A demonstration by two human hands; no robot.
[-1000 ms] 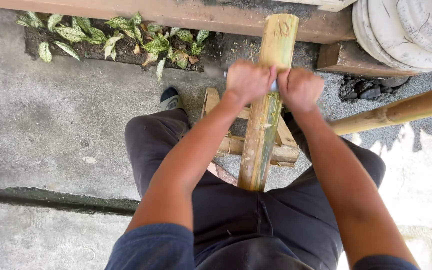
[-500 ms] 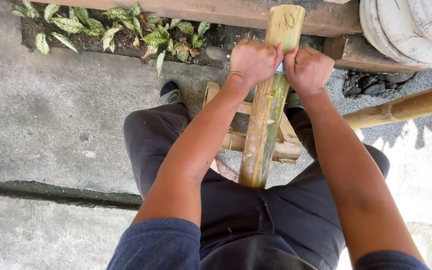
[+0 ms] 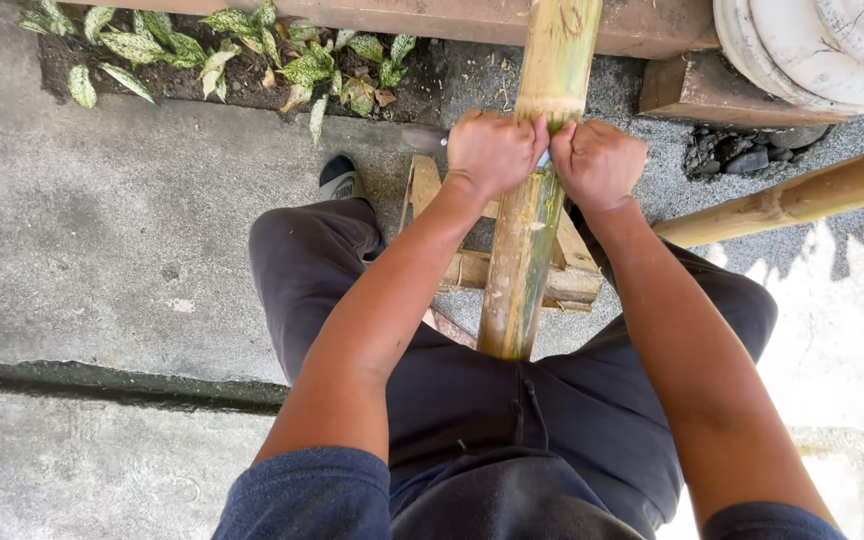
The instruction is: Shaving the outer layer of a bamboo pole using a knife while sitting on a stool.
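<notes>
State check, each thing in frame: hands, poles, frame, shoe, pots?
left hand: fisted, gripping a tool across the bamboo pole
right hand: fisted, gripping the same tool
bamboo pole: upright, between the knees
second bamboo pole: leaning at right
wooden frame: on the ground

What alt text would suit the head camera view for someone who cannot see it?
Both hands, left hand and right hand, grip a blade across a bamboo pole resting on a wooden stand, over concrete ground edged by leafy plants.
</notes>
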